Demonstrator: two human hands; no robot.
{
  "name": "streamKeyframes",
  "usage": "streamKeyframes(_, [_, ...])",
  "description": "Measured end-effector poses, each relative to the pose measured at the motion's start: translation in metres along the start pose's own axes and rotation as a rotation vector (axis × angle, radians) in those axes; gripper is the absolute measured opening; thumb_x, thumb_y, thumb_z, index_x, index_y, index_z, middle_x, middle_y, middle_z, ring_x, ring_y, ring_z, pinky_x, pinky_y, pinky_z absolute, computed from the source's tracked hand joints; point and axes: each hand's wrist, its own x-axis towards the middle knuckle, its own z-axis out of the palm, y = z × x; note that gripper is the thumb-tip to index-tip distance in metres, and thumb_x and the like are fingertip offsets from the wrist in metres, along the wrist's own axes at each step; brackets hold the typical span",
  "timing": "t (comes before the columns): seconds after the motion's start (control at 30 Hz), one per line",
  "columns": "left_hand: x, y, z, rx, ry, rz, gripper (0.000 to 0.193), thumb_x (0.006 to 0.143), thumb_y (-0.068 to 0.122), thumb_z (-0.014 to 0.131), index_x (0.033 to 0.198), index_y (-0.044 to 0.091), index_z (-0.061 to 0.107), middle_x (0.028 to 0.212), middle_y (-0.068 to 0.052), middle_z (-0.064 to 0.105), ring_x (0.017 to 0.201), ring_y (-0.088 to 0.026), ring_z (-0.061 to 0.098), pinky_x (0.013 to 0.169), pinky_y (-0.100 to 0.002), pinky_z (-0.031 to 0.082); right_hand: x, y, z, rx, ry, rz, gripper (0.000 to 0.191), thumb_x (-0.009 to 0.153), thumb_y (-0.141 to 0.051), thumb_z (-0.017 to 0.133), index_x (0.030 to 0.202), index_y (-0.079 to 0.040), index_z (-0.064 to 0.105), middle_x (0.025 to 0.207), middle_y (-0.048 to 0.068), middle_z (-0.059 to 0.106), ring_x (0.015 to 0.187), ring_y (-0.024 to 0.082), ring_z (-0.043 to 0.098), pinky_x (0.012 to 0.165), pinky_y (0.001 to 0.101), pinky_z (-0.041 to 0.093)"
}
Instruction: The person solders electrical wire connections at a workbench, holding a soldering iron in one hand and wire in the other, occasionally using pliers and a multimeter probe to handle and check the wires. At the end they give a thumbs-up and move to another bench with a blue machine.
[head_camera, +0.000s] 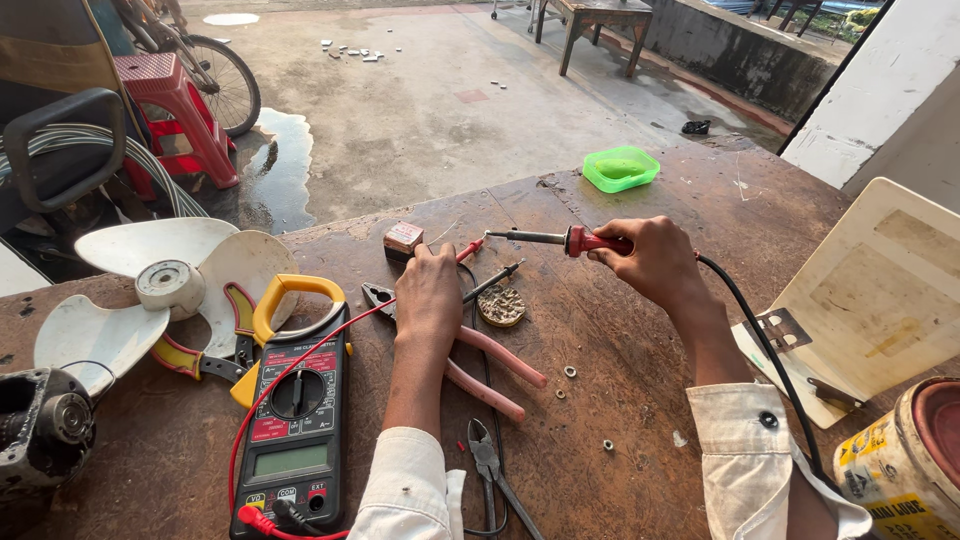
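Note:
My right hand (655, 262) grips the red handle of a soldering iron (560, 239), its metal tip pointing left above the brown table (640, 190). My left hand (428, 295) rests on the table and holds a red multimeter probe (470, 249) near a small pinkish block (403, 239). A black probe (495, 279) lies beside a round tin of flux (501, 306). The red and black clamp multimeter (296, 420) with a yellow jaw lies at the lower left, its red lead running up to my left hand.
Pink-handled pliers (490, 370) lie under my left wrist, another pair of pliers (495, 475) near the front edge. A white fan blade (160, 280), a motor (45, 425), a green dish (621, 168), a cream panel (870, 290) and a tin can (905, 460) surround the work spot.

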Motion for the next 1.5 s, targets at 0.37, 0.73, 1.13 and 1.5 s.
streamKeyframes(0.37, [0.0010,0.0000,0.0009,-0.005,-0.014,-0.011,0.025,0.095,0.000,0.060,0.120,0.003,0.063,0.119,-0.019,0.059,0.110,-0.029,0.069,0.085,-0.037,0.063,-0.0018,0.0001,-0.0024,0.028,0.070,-0.071,0.028,0.079,-0.018,0.083,0.107,-0.018,0.081,0.092,0.007,0.080,0.081,0.022,0.078,0.076,0.0366,0.061])
streamKeyframes(0.73, [0.0013,0.0010,0.0008,-0.009,-0.031,-0.021,0.027,0.095,-0.001,0.061,0.122,0.003,0.063,0.120,-0.020,0.059,0.110,-0.029,0.069,0.084,-0.034,0.064,-0.0004,0.0013,-0.0011,0.010,0.053,-0.073,0.025,0.081,-0.021,0.084,0.106,-0.017,0.081,0.092,0.006,0.080,0.080,0.021,0.077,0.075,0.0364,0.060])
streamKeyframes(1.13, [0.0008,-0.0009,0.0003,-0.030,-0.008,-0.002,0.028,0.093,-0.003,0.062,0.120,0.003,0.064,0.120,-0.020,0.059,0.111,-0.031,0.069,0.088,-0.038,0.062,-0.0005,-0.0024,-0.0027,-0.029,0.044,-0.091,0.027,0.079,-0.022,0.086,0.105,-0.019,0.081,0.093,0.003,0.080,0.080,0.020,0.077,0.076,0.0366,0.060])
streamKeyframes(1.5, [0.0013,-0.0012,0.0004,-0.039,-0.015,-0.008,0.024,0.095,-0.003,0.060,0.118,0.003,0.065,0.119,-0.020,0.060,0.110,-0.031,0.069,0.088,-0.039,0.062,0.0003,-0.0071,-0.0028,-0.058,0.061,-0.130,0.029,0.076,-0.022,0.088,0.103,-0.016,0.079,0.097,0.000,0.078,0.086,0.020,0.076,0.080,0.0362,0.060])
